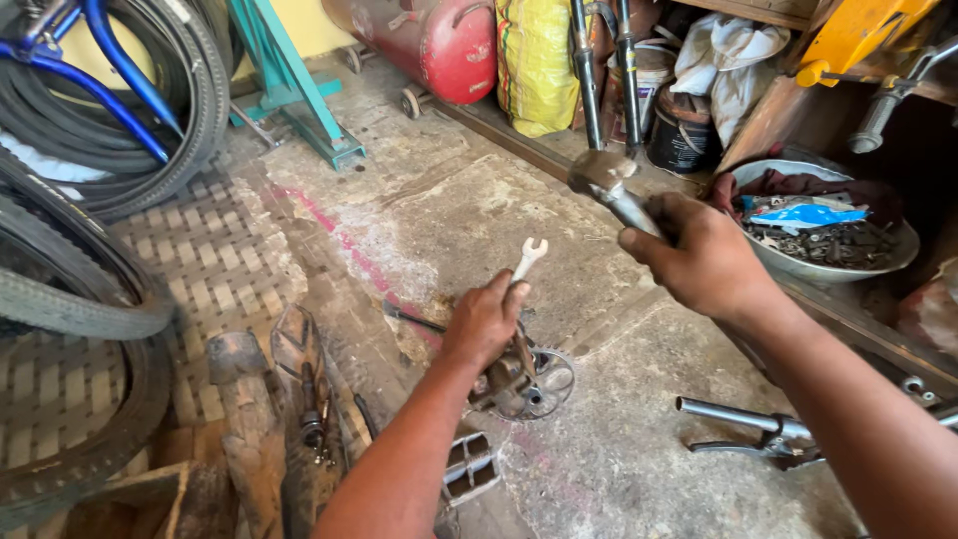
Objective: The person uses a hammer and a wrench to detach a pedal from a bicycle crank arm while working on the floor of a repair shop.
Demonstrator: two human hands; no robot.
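Note:
My left hand (484, 321) grips a silver open-ended wrench (529, 256) upright, its jaw pointing up, over a bicycle crank with a toothed chainring (544, 384) that stands on the concrete floor. A pedal (469, 466) lies just below the crank. My right hand (704, 258) is raised to the right and closed on the handle of a hammer (602, 178), whose metal head points up and left, above the wrench.
Bicycle tyres (150, 130) and a blue frame (110, 70) fill the left. A metal bowl of small parts (838, 240) sits at right, a handlebar (758, 429) lies lower right. A red tank (439, 40), yellow sack (534, 60) and fork (604, 70) stand behind.

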